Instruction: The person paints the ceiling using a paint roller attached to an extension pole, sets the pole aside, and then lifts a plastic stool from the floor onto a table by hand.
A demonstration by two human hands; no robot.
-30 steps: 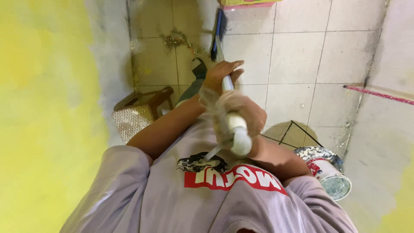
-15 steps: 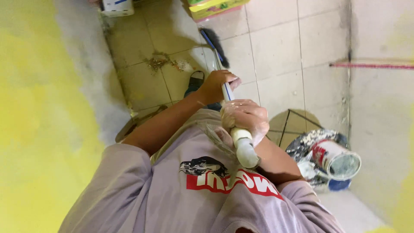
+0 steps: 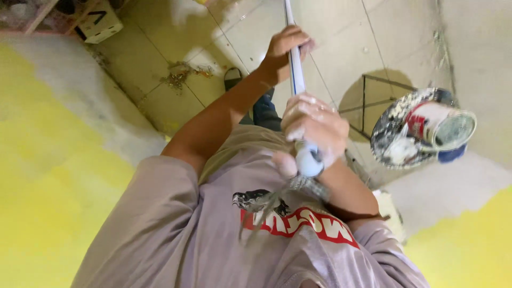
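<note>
Tiled floor point(image 3: 341, 48) between yellow walls point(image 3: 48, 176); both hands point(image 3: 312, 125) grasp a pole point(image 3: 295, 74).

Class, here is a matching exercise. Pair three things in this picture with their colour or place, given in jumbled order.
Things:
1 pole
2 wall
3 paint tin

Descriptions:
a painted yellow
b lying on the spattered round tray at the right
c gripped by the left hand and the right hand

Pairs: 1-c, 2-a, 3-b
</note>
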